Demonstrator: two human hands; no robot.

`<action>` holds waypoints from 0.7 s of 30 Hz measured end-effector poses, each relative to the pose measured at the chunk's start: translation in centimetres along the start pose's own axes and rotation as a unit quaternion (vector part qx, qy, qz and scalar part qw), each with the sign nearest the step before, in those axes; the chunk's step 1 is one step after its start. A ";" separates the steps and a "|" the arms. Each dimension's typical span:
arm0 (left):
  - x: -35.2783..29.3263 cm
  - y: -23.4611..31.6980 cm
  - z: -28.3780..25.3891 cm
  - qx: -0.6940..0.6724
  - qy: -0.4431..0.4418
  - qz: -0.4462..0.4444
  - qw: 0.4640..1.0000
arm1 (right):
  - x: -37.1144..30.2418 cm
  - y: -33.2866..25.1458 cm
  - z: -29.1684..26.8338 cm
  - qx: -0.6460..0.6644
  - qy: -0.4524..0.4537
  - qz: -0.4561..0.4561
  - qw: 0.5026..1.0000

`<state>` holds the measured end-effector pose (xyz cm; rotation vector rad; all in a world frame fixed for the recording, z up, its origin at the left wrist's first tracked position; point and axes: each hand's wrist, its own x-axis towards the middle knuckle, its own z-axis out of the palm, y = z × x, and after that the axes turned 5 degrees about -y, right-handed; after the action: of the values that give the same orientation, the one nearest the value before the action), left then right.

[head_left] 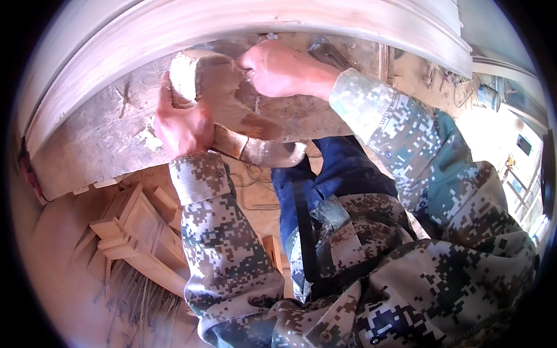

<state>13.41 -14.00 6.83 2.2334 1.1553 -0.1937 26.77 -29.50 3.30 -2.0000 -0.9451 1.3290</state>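
My left hand point(184, 124) is closed around a curled tan strip of stiff sheet material point(185, 75), its thumb and a finger spread along the pale looped part. The strip's exact kind cannot be made out. Its other end point(270, 152) curves out below the hand, over the near edge of the worn wooden bench point(98, 139). To the right, my right hand point(284, 68) is closed in a fist, with thumb and forefinger at the far right edge of the looped part. What lies inside that fist is hidden.
A long pale moulded wooden piece point(261, 17) runs along the bench's far side. A dark tool point(329, 52) lies beyond my right wrist. Pale wooden frame parts point(142, 229) and thin rods lie on the floor at lower left. Cluttered items stand at far right.
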 end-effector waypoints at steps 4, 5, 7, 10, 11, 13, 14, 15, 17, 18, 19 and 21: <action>0.2 1.1 0.4 0.006 -0.035 -0.025 0.999 | -0.7 -0.9 0.3 -0.140 0.043 -0.017 0.989; -0.2 1.4 0.0 0.020 -0.029 -0.039 0.999 | -0.7 -1.3 0.2 -0.132 0.028 0.014 0.991; -0.9 1.2 0.5 0.073 -0.010 -0.009 0.997 | -2.1 -2.3 0.2 -0.117 0.002 0.087 0.989; -0.9 1.3 1.6 0.069 0.002 -0.009 0.998 | -3.0 -2.2 1.8 -0.102 0.083 0.003 0.991; -0.8 1.0 1.5 0.060 -0.002 -0.002 0.998 | -2.7 -2.5 1.9 -0.097 0.072 -0.010 0.993; -0.8 0.9 1.9 0.055 -0.002 0.022 0.998 | -1.7 -2.0 1.4 -0.135 0.013 0.013 0.991; -1.2 0.4 1.4 0.068 0.009 0.031 0.997 | -1.2 -2.5 1.5 -0.146 0.016 0.006 0.989; -1.5 0.1 0.9 0.081 0.019 0.039 0.996 | -0.6 -2.9 1.7 -0.157 0.019 0.000 0.987; -1.4 0.4 1.7 0.074 0.019 0.033 0.997 | -0.3 -2.4 2.2 -0.122 0.038 0.020 0.992; -1.3 0.6 2.0 0.070 0.020 0.030 0.997 | -0.5 -2.3 2.6 -0.112 0.049 0.027 0.992; -1.2 0.8 2.4 0.066 0.021 0.027 0.997 | -0.6 -2.1 3.0 -0.103 0.060 0.034 0.992; -1.1 0.8 2.6 0.045 0.018 0.023 0.999 | 0.1 -1.6 3.2 -0.097 0.058 0.042 0.993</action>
<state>13.71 -16.60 5.50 2.3484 1.1328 -0.1901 23.41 -28.27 3.33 -2.2606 -0.9763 1.1883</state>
